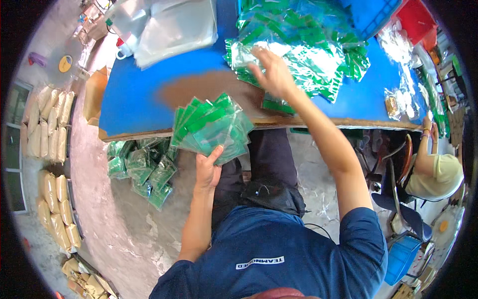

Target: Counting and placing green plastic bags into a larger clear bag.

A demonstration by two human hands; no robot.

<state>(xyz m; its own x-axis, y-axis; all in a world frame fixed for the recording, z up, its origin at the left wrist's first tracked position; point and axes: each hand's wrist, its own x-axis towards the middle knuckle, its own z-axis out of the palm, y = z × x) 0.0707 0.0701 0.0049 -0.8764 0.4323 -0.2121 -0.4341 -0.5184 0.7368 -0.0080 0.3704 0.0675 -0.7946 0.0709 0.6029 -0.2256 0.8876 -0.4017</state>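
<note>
My left hand [207, 168] grips a fanned stack of flat green and clear plastic bags [211, 124] by its lower edge, thumb on top, just in front of the table edge. Over the near left side of a large, loose heap of similar green and clear bags [318, 60], my right hand [274, 74] reaches out with its fingers apart. Nothing shows in that hand. Whether its fingertips touch the heap I cannot tell.
A blue tabletop [134, 99] with a worn brown patch carries large clear plastic sheets [177, 32] and a white-and-red mug [124, 47]. Packed green bags [149, 167] lie on the floor at left. A blue crate [376, 15] stands far right; another person [433, 172] sits at right.
</note>
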